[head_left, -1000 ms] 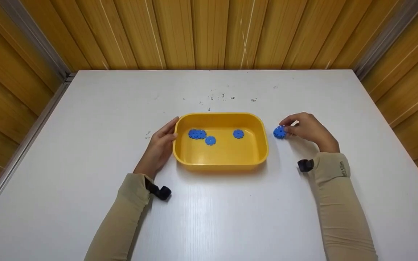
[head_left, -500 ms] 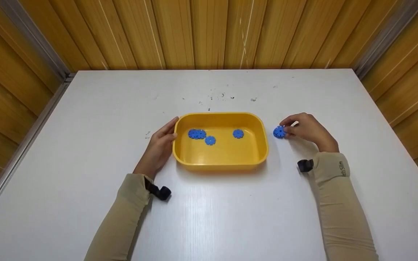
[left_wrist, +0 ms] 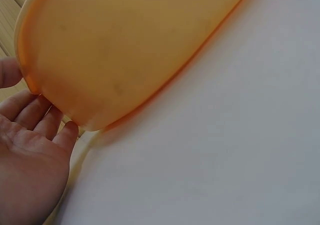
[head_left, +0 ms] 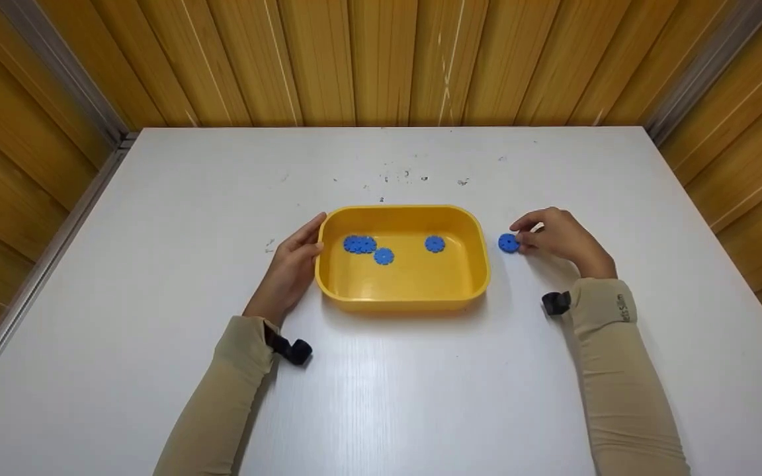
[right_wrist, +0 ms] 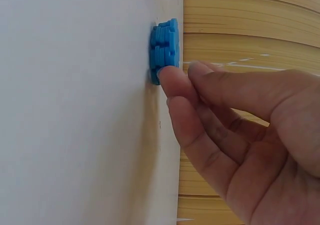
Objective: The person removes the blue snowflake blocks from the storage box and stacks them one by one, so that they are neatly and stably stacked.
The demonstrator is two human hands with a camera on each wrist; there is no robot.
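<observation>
A yellow plastic bin (head_left: 402,305) stands on the white table. My left hand (head_left: 288,268) rests against its left end wall, fingers fairly straight; in the left wrist view the fingertips touch the wall's outside. Right of the bin lies a short stack of blue notched discs (head_left: 508,243), flat on the table. The right wrist view shows its layers (right_wrist: 165,50) edge-on. My right hand (head_left: 563,239) has its fingertips at the stack's right edge. The thumb and index finger are bent loosely, with a gap between them and no disc pinched there.
Inside the bin are several blue notched discs: an overlapping cluster (head_left: 360,244) at left, one disc (head_left: 383,256) near the middle and another disc (head_left: 434,244) toward the right. Yellow wood-look panels (head_left: 381,63) rise behind the table (head_left: 368,396) and at both sides.
The stack of discs, tilted in my right fingers before, now lies flat, and the fingers no longer pinch it. My left hand and the bin have not moved.
</observation>
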